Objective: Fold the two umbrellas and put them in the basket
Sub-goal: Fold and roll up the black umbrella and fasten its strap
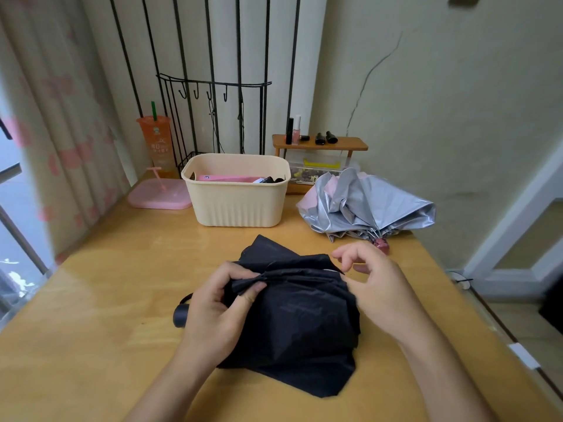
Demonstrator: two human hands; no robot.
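A black umbrella (298, 318) lies collapsed and crumpled on the wooden table (100, 315) in front of me, its black handle sticking out to the left. My left hand (219, 303) grips the gathered black fabric near the shaft. My right hand (371, 278) hovers at the umbrella's right edge with fingers loosely curled, holding nothing that I can see. A silver and pink umbrella (365, 205) lies half collapsed at the back right. The cream basket (237, 202) stands behind the black umbrella, with a pink box and dark items inside.
A pink tray (158, 193) and an orange cup (157, 141) sit left of the basket. A small wooden shelf (320, 144) with bottles stands behind the silver umbrella. A black wire rack (213, 114) is at the back. The table's right edge drops to the floor.
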